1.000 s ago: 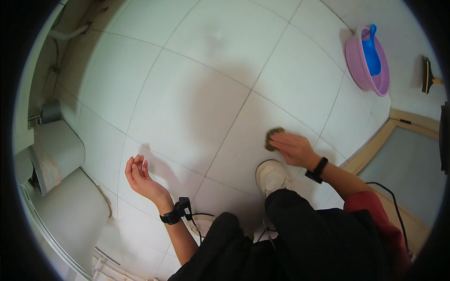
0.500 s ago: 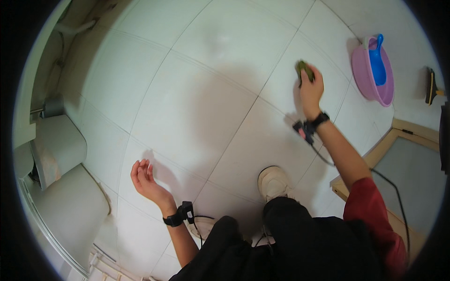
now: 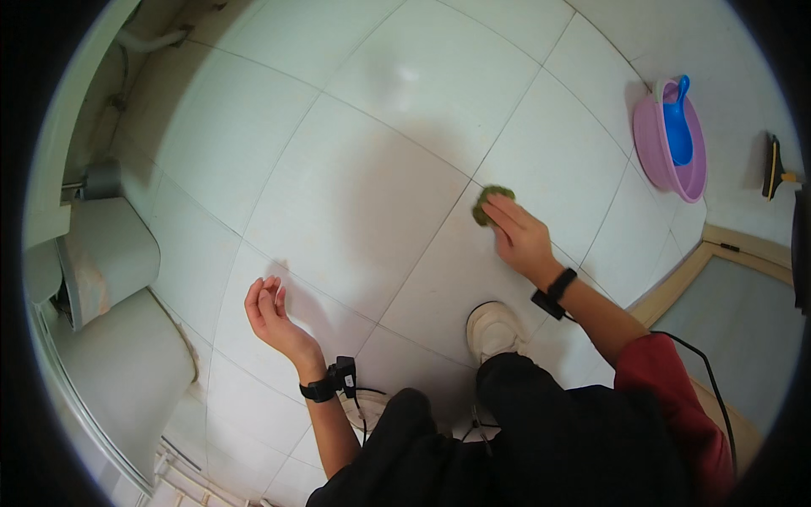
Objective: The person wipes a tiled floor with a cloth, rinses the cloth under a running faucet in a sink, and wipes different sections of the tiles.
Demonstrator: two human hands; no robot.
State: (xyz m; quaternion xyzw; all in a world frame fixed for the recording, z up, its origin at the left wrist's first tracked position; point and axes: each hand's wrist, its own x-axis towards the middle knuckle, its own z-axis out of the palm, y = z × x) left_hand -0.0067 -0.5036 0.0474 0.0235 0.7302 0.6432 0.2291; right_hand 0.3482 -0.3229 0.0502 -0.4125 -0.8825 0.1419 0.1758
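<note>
My right hand (image 3: pixel 522 237) presses a small green scouring pad (image 3: pixel 492 205) against the white tiled floor (image 3: pixel 380 186), close to where several tile joints meet. Its fingers lie over the pad and cover part of it. On the left, my left hand (image 3: pixel 277 319) hangs above the tiles with loosely bent fingers and holds nothing. Black bands with small dark devices and cables sit round both wrists.
A pink basin (image 3: pixel 655 139) with a blue scoop (image 3: pixel 678 127) in it stands at the far right. Beyond it is a black squeegee (image 3: pixel 771 167). Grey bins (image 3: pixel 127 363) line the left side. A wood-framed panel (image 3: pixel 735 296) lies at right. My shoe (image 3: pixel 492 329) is near the pad.
My right hand has come nearer and to the left with the scouring pad, from beside the basin to the tile joint. The left hand has barely shifted.
</note>
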